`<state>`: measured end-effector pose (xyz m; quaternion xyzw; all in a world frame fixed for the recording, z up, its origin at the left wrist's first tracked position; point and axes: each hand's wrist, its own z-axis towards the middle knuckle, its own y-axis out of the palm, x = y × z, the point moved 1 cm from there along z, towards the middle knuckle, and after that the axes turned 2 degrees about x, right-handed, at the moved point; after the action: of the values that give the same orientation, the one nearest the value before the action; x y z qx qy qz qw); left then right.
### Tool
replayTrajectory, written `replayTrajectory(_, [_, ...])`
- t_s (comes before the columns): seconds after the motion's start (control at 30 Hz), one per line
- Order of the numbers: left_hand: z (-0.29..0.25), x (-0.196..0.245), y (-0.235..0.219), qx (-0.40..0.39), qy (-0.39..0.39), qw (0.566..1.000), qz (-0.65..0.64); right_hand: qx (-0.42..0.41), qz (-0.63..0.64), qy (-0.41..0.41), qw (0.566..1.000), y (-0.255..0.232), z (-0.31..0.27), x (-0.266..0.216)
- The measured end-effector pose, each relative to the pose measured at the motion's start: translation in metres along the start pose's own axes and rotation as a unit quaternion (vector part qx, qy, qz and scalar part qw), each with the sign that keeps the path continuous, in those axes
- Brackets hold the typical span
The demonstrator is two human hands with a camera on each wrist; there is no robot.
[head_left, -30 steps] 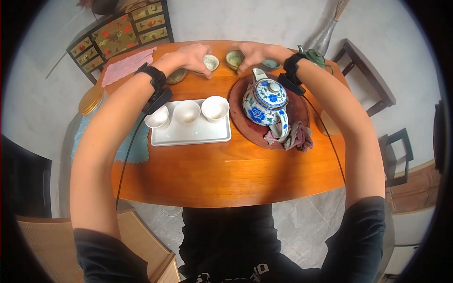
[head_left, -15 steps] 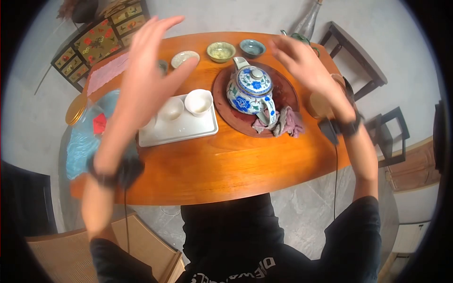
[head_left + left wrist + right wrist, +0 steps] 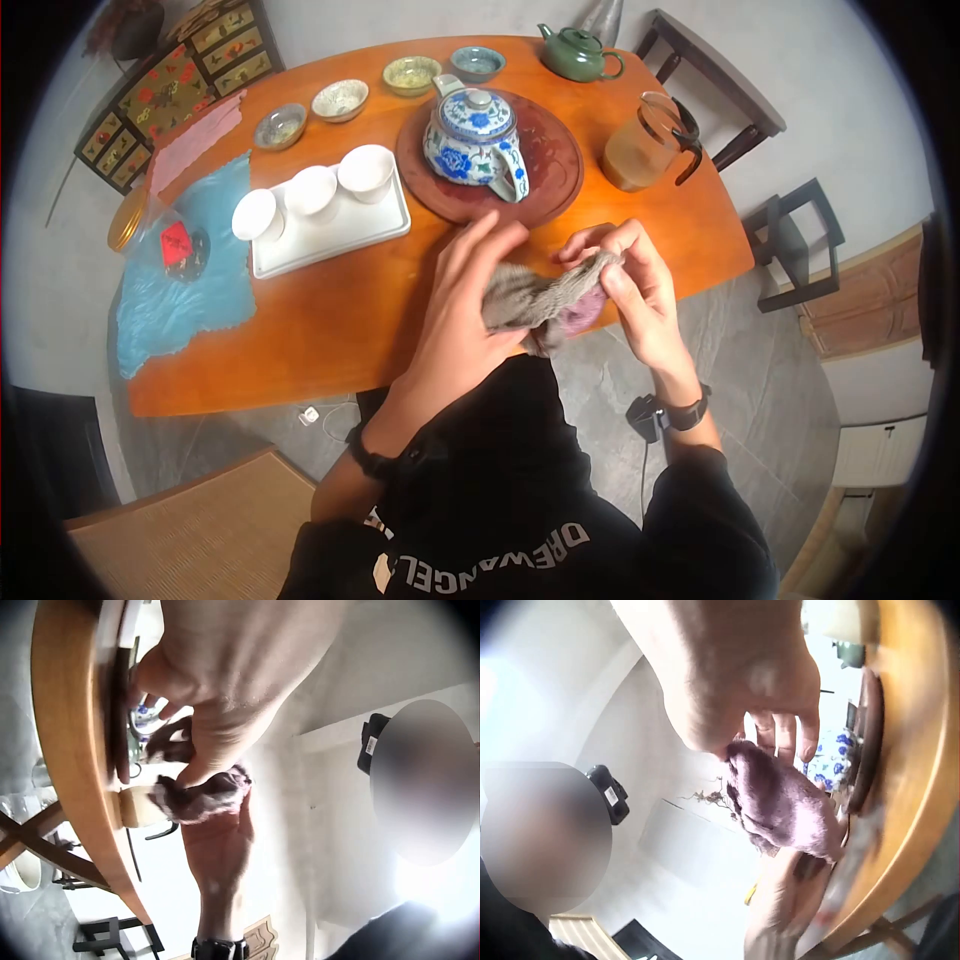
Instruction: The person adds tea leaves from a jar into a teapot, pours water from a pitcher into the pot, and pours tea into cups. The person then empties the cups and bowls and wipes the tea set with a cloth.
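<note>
A crumpled grey and purple cloth is held between both hands above the table's front edge. The right hand pinches its right end between thumb and fingers. Around the cloth's left part curve the fingers and thumb of the left hand. In the right wrist view the purple side of the cloth hangs from the right hand. The left wrist view has the cloth between the left hand and the right hand.
Beyond the hands, a blue-and-white teapot stands on a round brown tray. A white tray holds several white cups. Small bowls line the back. At the right are a glass pitcher and a green teapot.
Both hands have left the bowls at the back and come to the front edge. The cloth, earlier on the round tray beside the teapot, is now lifted in the hands. The view has shifted.
</note>
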<state>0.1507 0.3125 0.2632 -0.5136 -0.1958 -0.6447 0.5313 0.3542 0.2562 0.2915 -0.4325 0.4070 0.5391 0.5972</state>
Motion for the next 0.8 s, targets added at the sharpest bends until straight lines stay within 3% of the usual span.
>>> replayTrajectory(0.03, [0.000, -0.011, 0.007, 0.001, 0.073, 0.993, 0.094, 0.028, 0.110, 0.025, 0.993, 0.004, -0.005, 0.004])
replayTrajectory(0.1, [-0.005, -0.020, 0.009, -0.072, -0.038, 0.995, -0.053, 0.043, 0.072, 0.031, 0.996, 0.000, -0.011, 0.018])
replayTrajectory(0.13, [-0.006, -0.019, 0.003, -0.071, -0.040, 0.995, -0.051, 0.089, 0.083, 0.056, 0.991, -0.006, -0.012, 0.025])
replayTrajectory(0.2, [-0.009, -0.012, -0.014, -0.135, -0.139, 0.968, -0.158, 0.169, 0.100, 0.089, 0.976, -0.007, -0.007, 0.024])
replayTrajectory(0.23, [-0.009, -0.007, -0.021, -0.134, -0.141, 0.969, -0.155, 0.168, 0.059, 0.081, 0.981, -0.015, -0.006, 0.035])
replayTrajectory(0.3, [-0.011, -0.001, -0.036, -0.114, -0.169, 0.958, -0.199, 0.151, -0.164, 0.051, 0.974, -0.011, 0.002, 0.036])
replayTrajectory(0.37, [-0.014, -0.002, -0.045, -0.107, -0.155, 0.969, -0.158, 0.121, -0.369, -0.027, 0.921, 0.009, 0.004, 0.022])
replayTrajectory(0.43, [-0.014, 0.007, -0.050, -0.081, -0.142, 0.970, -0.177, 0.011, -0.354, -0.163, 0.921, 0.023, 0.011, 0.010])
replayTrajectory(0.47, [-0.017, 0.002, -0.049, -0.073, -0.136, 0.964, -0.216, -0.047, -0.254, -0.176, 0.950, 0.038, 0.014, 0.007])
replayTrajectory(0.5, [-0.018, 0.003, -0.052, -0.065, -0.137, 0.965, -0.214, -0.088, -0.117, -0.026, 0.989, 0.058, 0.006, 0.009])
replayTrajectory(0.6, [-0.017, 0.006, -0.068, 0.051, -0.099, 0.983, -0.142, -0.145, -0.162, -0.043, 0.975, 0.083, 0.018, 0.006])
replayTrajectory(0.63, [-0.017, 0.005, -0.076, 0.055, -0.098, 0.984, -0.141, -0.159, -0.023, 0.057, 0.985, 0.085, 0.020, 0.014])
replayTrajectory(0.67, [-0.018, 0.001, -0.087, 0.082, -0.127, 0.976, -0.155, -0.169, 0.116, 0.157, 0.966, 0.087, 0.024, 0.019])
replayTrajectory(0.8, [-0.031, -0.022, -0.108, 0.152, -0.186, 0.940, -0.242, -0.157, 0.041, 0.163, 0.973, 0.082, 0.044, 0.004])
